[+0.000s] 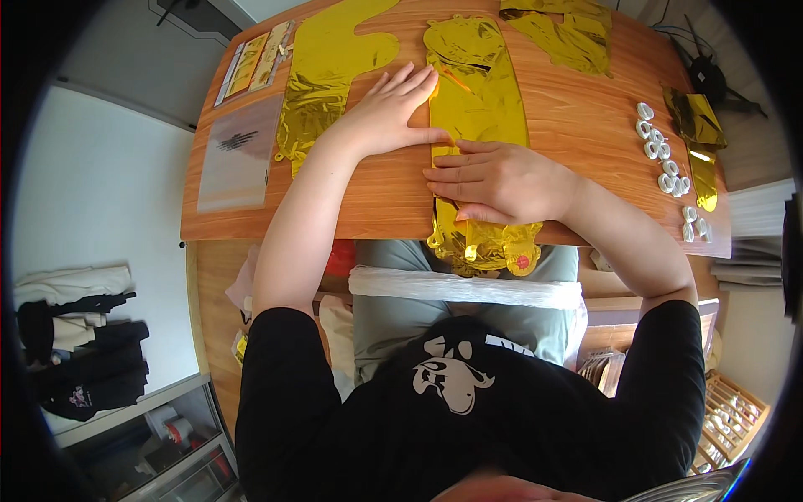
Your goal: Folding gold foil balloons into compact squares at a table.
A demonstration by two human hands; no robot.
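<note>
A flat gold foil balloon (493, 96) lies lengthwise on the wooden table (577, 184), its crumpled near end hanging over the front edge. My left hand (386, 117) rests beside it, fingers spread, with the fingertips and thumb on its left edge. Lower down, my right hand (506, 180) lies flat across the foil, fingers stretched out to the left. Whether anything is under the right palm is hidden.
More gold foil pieces lie at the far left (330, 75), far right (569, 33) and right edge (707, 155). White ribbon rolls (665, 163) line the right side. A clear plastic sheet (238, 155) lies left. A white bundle (464, 289) spans my lap.
</note>
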